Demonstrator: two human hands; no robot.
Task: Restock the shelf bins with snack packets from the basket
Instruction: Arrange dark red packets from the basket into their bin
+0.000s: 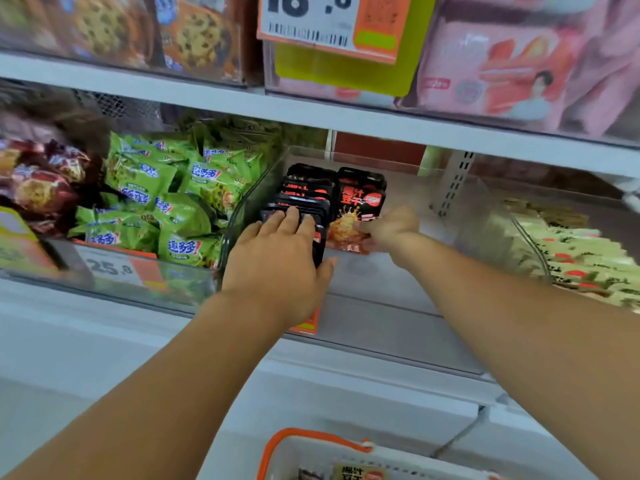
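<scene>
- Left hand (277, 258): fingers extended and spread, lying flat on the row of black snack packets (304, 202) standing in the clear shelf bin (381, 271); thumb out to the right.
- Right hand (389, 226): fingers curled, pinching the lower edge of one black-and-orange packet (358, 206) (upright, just right of the row).
- Left neighbour bin: green packets (166, 199). Right: pale packets (581, 251).
- Basket (311, 441) at bottom edge, orange rim, one packet visible inside.

A shop: price tags (313, 26) on shelf bins (363, 278) of snacks.
</scene>
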